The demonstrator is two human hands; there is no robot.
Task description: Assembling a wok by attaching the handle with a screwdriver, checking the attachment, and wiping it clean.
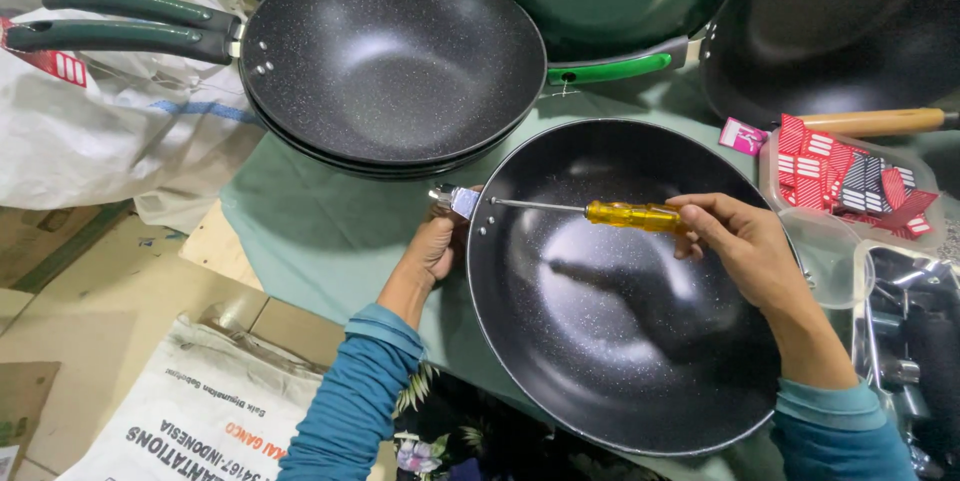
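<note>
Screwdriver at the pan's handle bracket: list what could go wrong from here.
1. The screwdriver lies nearly flat across the black pan; if its tip slips off the bracket, it may scratch the speckled coating.
2. The left hand grips right under the bracket, so a slipping tip could jab it.
3. The right hand works beside the open plastic box of red tags; an elbow swing might knock it.

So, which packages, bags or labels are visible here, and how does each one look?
White sack: upper left, crumpled, with red and blue marks.
White printed sack: bottom left on the floor, black and red lettering.
Clear tub: right, holding red, white and black tags.
Pink tag: beside the tub, small.
</note>
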